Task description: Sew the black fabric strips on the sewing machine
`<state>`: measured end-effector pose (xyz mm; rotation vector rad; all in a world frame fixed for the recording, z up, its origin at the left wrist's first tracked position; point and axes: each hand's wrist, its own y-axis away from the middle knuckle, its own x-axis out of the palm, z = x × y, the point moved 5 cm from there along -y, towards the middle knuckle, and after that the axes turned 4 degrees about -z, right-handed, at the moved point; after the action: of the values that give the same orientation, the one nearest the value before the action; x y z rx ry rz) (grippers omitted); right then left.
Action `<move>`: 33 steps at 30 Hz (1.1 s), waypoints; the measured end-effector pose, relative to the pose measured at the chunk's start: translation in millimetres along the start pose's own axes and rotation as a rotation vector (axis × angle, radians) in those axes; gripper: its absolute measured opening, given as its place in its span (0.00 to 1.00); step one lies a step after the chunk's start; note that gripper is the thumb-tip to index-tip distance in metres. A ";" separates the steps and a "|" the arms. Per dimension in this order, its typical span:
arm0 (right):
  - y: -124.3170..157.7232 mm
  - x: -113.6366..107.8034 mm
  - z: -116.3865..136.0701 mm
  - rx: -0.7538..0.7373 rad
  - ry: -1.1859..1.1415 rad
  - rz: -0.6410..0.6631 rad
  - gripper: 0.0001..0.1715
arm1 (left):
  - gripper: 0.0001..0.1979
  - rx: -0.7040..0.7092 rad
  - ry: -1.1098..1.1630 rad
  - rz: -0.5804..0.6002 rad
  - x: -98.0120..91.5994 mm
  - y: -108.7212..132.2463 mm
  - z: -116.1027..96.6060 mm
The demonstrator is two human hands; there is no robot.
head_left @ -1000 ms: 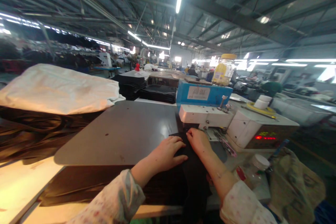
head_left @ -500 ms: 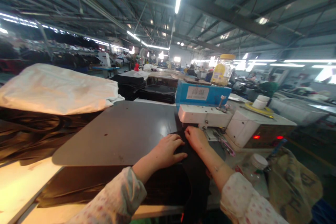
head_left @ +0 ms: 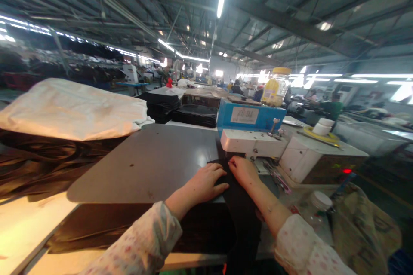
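A strip of black fabric [head_left: 243,215] lies over the right edge of the grey metal plate [head_left: 155,163] and hangs down toward me. My left hand [head_left: 206,180] rests on the fabric and plate, palm down, with its thumb apart from the fingers. Just right of it, my right hand [head_left: 241,172] is closed, its fingertips pinching the fabric close to the white arm of the machine [head_left: 248,142]. The spot under the machine arm is partly hidden by my right hand.
Scissors [head_left: 279,178] lie right of my right hand, near a clear jar with a white lid [head_left: 321,202]. A white cloth [head_left: 74,109] covers dark fabric at left. Behind the machine stands a blue box [head_left: 248,116] bearing a yellow-lidded jar [head_left: 276,90]. A control box [head_left: 322,157] sits at right.
Both hands stay in almost the same place on the fabric. The view has shifted slightly. Of the two red lights on the control box, only the right one still glows red.
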<state>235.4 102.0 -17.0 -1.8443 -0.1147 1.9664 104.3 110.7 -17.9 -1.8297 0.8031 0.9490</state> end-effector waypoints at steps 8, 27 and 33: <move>5.3 2.7 -3.7 -0.034 -0.071 -0.019 0.12 | 0.15 0.023 -0.043 -0.006 4.5 0.0 5.4; 4.9 3.3 -3.0 -0.017 -0.062 0.001 0.13 | 0.16 0.029 -0.047 0.002 4.3 0.8 5.0; 5.6 2.9 -2.2 -0.015 -0.055 0.007 0.13 | 0.16 0.043 -0.052 -0.004 5.3 0.2 6.1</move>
<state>236.1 97.6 -21.9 -1.8031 -0.1397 2.0268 105.1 115.4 -24.3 -1.7626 0.7819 0.9659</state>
